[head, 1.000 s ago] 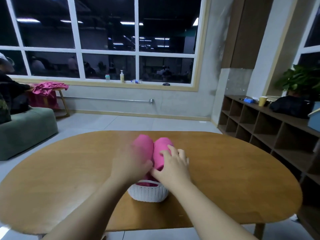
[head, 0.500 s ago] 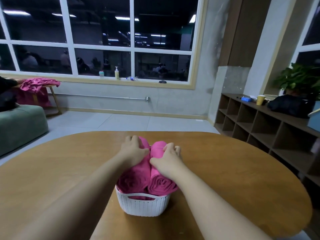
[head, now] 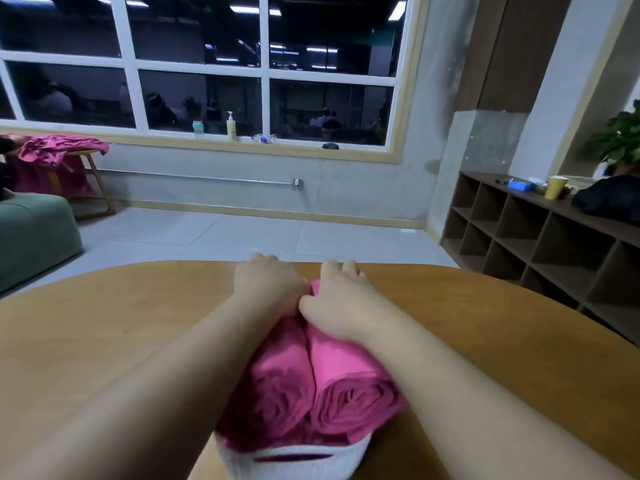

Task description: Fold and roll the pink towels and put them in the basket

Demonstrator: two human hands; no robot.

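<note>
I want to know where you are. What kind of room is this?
Probably a lounge or common room in an office building. There's a wooden table, a green sofa, open cubby shelves, and a big window looking into a dark room with ceiling lights.

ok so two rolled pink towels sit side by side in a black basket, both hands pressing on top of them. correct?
Not quite: the basket is white, not black, as the head view shows. The rest holds: two rolled pink towels sit side by side in it, with the left hand and right hand pressing on top of them.
</note>
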